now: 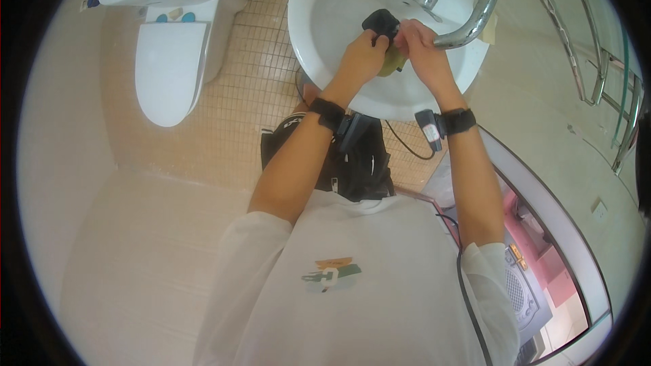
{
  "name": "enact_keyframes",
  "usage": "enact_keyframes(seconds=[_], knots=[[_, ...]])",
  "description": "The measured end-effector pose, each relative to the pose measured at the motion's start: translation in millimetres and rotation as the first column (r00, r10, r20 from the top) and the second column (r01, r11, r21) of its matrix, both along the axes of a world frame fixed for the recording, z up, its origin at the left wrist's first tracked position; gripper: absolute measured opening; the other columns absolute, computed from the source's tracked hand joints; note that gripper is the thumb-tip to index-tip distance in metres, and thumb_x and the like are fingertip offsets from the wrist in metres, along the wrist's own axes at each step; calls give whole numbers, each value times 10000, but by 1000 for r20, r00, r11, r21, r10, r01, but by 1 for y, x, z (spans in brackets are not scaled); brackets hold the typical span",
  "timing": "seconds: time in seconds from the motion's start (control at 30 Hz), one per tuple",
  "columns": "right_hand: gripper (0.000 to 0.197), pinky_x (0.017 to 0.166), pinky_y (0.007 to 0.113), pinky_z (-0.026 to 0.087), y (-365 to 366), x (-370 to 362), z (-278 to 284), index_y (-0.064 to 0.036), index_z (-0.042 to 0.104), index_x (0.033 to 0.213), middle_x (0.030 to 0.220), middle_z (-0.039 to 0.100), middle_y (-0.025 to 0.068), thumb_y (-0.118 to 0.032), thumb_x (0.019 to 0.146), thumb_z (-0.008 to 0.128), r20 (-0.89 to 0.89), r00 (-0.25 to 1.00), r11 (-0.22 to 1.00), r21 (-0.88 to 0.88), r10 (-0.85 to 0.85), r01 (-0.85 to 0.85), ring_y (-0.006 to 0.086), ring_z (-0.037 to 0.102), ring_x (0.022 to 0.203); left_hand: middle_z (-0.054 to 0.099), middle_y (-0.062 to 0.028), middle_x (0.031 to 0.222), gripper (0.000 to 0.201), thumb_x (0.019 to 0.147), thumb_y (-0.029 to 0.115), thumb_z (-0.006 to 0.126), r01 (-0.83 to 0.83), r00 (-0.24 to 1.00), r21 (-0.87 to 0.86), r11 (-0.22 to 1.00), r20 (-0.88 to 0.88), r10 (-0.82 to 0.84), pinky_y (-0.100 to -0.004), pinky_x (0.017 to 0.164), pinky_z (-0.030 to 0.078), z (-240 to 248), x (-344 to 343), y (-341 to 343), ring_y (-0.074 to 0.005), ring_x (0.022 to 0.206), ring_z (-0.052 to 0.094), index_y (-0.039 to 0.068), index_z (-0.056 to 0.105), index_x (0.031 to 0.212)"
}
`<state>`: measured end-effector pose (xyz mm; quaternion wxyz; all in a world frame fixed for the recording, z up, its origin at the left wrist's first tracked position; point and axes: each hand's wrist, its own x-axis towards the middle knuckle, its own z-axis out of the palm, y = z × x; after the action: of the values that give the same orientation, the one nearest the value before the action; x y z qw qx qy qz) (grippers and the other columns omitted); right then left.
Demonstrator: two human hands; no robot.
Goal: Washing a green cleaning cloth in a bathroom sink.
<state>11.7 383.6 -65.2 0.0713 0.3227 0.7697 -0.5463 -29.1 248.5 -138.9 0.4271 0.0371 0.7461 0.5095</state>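
Over the white washbasin [332,71], my two hands meet at a small black and olive-green object [381,22]. Its black part is rounded and sticks up past my fingers. An olive part shows below, between the hands; I cannot make out its kind. My left hand [365,59] is closed round its near left side, thumb on top. From the right, my right hand [422,42] has its fingers bent together against the object's side. The fingers hide much of it. The curved chrome tap [475,20] reaches close to my right hand, and no water shows from it.
A white toilet [169,71] with its lid down stands on the tiled floor [254,61] at the left. Chrome towel rails [563,27] run along the right wall. Black straps with small devices circle both wrists, and a cable [413,149] hangs between them.
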Motion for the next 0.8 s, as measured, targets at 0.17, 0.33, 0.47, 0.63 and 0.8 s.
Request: enact_keyframes(seconds=[0.17,0.33,0.47,0.63,0.8], knots=[[579,635,315,433,-17,8,-35,-29,553,686,655,548,42,-491,1026,474,148,984,994,19,103,-107,164,497,634,691,-273,1021,496,988,418,502,157,987,21,987,12,-158,-424,882,503,-15,35,-31,-393,969,676,-36,633,1139],[587,653,323,452,-18,-1,-36,-28,566,703,665,561,55,-513,1020,469,262,956,991,-7,134,-137,176,529,647,684,-283,1050,532,997,432,489,227,973,-14,974,49,-226,-435,900,494,-14,39,-37,-406,1008,665,-63,624,1136],[567,710,324,486,-26,7,-29,-11,615,759,712,602,69,-480,1034,454,114,978,982,-102,172,-161,186,577,705,684,-283,1074,549,1000,444,485,348,937,63,935,-58,-345,-431,912,488,-4,35,-49,-403,1025,664,-63,615,1166],[522,765,335,497,-20,4,-40,-3,644,848,793,642,79,-440,1048,440,112,973,978,29,202,-206,197,598,772,681,-282,1099,556,1004,442,484,404,911,44,914,70,-407,-425,929,483,-10,39,-51,-392,1052,659,-61,601,1211],[394,843,400,507,-14,4,-65,-36,664,1003,957,706,116,-374,1038,466,75,931,892,267,357,-364,296,657,903,691,-271,1072,535,1006,425,488,347,937,31,937,19,-348,-426,906,491,-14,49,-59,-390,1015,667,-56,615,1200]])
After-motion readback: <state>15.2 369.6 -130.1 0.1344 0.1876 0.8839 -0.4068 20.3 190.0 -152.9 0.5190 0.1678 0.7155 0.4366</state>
